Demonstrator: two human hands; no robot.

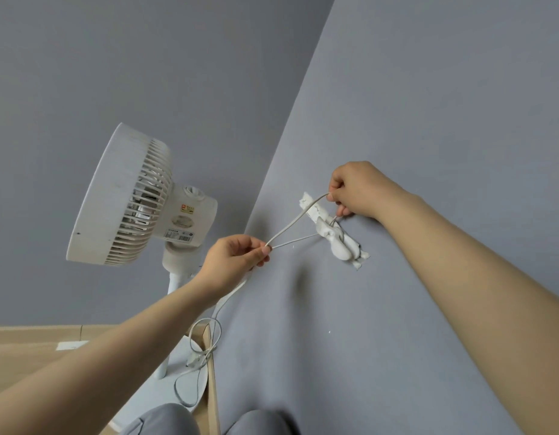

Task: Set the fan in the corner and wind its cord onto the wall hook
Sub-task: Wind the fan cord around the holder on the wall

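Note:
A white pedestal fan (130,199) stands in the corner on its round base (190,381), head tilted to the left. Its thin white cord (290,222) runs from my left hand (237,262) up to my right hand (359,189) and back to the white wall hook (337,238). The hook sits on a rough white adhesive strip on the grey wall. My left hand pinches two strands of cord between thumb and fingers. My right hand grips the cord loop just above the hook. Loose cord with the plug (196,361) lies over the base.
Two grey walls meet in a corner behind the fan. A wooden skirting board (210,350) runs along the floor edge. Pale wood floor (27,353) lies at the left, with a white patch on it. My knees in grey trousers (165,419) show at the bottom.

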